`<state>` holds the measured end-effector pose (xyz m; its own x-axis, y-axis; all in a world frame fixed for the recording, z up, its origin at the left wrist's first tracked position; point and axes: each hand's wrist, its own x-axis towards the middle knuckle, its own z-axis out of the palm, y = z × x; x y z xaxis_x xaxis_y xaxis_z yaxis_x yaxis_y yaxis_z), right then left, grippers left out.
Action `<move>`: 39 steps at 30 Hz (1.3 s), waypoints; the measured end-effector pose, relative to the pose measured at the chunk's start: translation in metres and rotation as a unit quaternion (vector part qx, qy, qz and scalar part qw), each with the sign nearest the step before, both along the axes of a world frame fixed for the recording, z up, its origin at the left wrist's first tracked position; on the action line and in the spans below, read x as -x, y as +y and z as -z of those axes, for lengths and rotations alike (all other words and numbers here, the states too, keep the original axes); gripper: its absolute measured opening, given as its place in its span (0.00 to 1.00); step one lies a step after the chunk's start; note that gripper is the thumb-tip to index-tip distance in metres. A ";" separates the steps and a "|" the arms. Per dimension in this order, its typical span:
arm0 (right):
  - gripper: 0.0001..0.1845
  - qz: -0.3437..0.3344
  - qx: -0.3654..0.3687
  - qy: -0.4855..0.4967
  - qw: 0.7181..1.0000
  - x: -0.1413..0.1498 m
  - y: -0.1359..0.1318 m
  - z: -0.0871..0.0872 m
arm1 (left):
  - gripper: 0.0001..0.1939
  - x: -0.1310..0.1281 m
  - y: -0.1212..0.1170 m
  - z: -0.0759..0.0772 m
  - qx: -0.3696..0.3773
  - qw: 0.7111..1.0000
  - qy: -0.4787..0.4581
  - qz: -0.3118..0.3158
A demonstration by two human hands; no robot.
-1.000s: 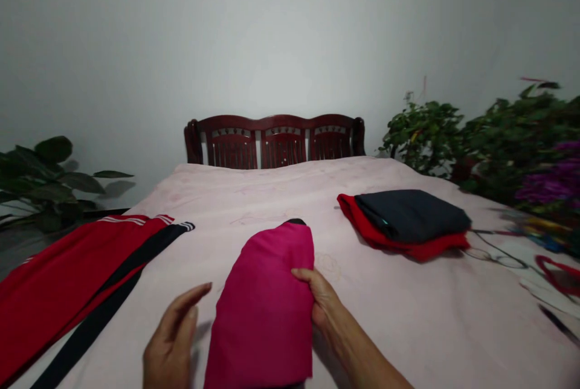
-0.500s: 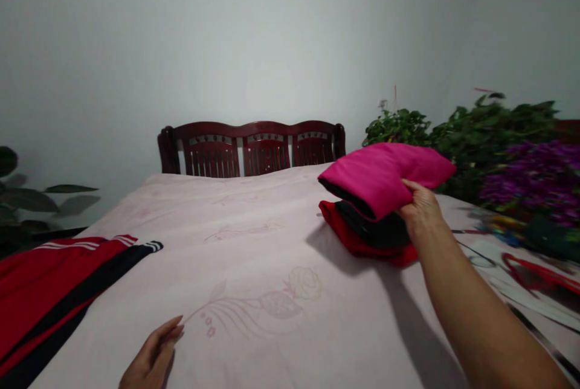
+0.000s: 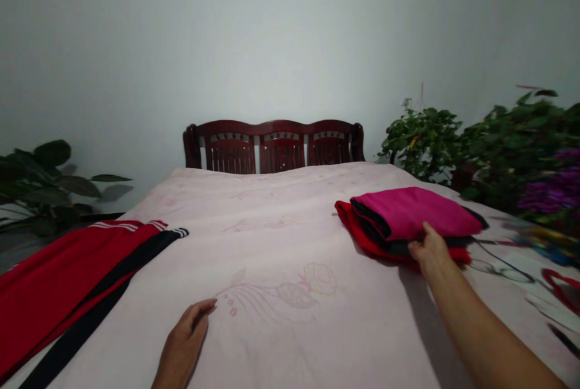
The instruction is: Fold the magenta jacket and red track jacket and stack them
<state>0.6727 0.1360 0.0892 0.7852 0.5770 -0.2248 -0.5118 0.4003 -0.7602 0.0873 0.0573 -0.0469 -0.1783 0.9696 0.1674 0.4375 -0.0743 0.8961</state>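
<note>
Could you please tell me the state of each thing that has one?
Pink garment: folded, lying topmost
Dark garment: mostly covered by the pink
Red garment: beneath the dark one
Striped clothing: laid out lengthwise
Bedspread: spread out
Left hand: open, holding nothing
Right hand: touching pink garment, grip unclear

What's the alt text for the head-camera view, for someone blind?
A person's right hand touches the near edge of a folded pink garment atop dark and red clothes. The empty left hand is over a pale bedspread; red and navy clothing lies at left.
</note>
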 end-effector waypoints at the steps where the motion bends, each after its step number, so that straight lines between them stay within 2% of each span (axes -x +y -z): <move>1: 0.06 0.006 0.007 -0.002 1.000 0.008 -0.005 0.005 | 0.19 -0.001 -0.001 -0.002 -0.007 1.000 0.003 0.004; 5: 0.12 0.010 0.040 0.015 0.999 0.057 -0.031 0.043 | 0.17 -0.005 -0.004 -0.006 -0.043 0.997 0.052 0.023; 8: 0.19 -0.080 0.079 -0.024 0.993 0.114 -0.046 0.079 | 0.19 -0.009 -0.008 -0.006 -0.073 0.982 0.168 0.037; 10: 0.23 -0.146 0.100 -0.063 0.982 0.154 -0.052 0.098 | 0.22 -0.013 -0.012 -0.006 -0.067 0.960 0.268 0.036; 13: 0.27 -0.181 0.099 -0.125 0.970 0.200 -0.057 0.112 | 0.24 -0.015 -0.019 -0.006 -0.028 0.923 0.382 0.039; 15: 0.26 -0.184 0.120 -0.224 0.950 0.215 -0.060 0.116 | 0.25 -0.012 -0.024 -0.006 -0.005 0.905 0.424 0.043; 18: 0.23 -0.191 0.168 -0.412 0.875 0.218 -0.064 0.119 | 0.27 0.000 -0.028 -0.008 0.026 0.890 0.454 0.023; 20: 0.22 -0.210 0.178 -0.484 0.831 0.216 -0.066 0.121 | 0.28 0.007 -0.028 -0.008 0.039 0.884 0.466 0.000; 21: 0.22 -0.220 0.178 -0.500 0.819 0.215 -0.067 0.122 | 0.28 0.010 -0.028 -0.008 0.042 0.882 0.469 -0.010; 31: 0.23 -0.238 0.205 -0.535 0.784 0.215 -0.066 0.117 | 0.26 0.016 -0.025 -0.006 0.021 0.890 0.456 -0.024; 36: 0.24 -0.238 0.198 -0.545 0.779 0.213 -0.064 0.121 | 0.25 0.017 -0.024 -0.005 0.010 0.908 0.419 -0.022; 39: 0.24 -0.239 0.198 -0.548 0.777 0.212 -0.063 0.123 | 0.24 0.026 -0.026 -0.012 -0.003 0.919 0.393 -0.037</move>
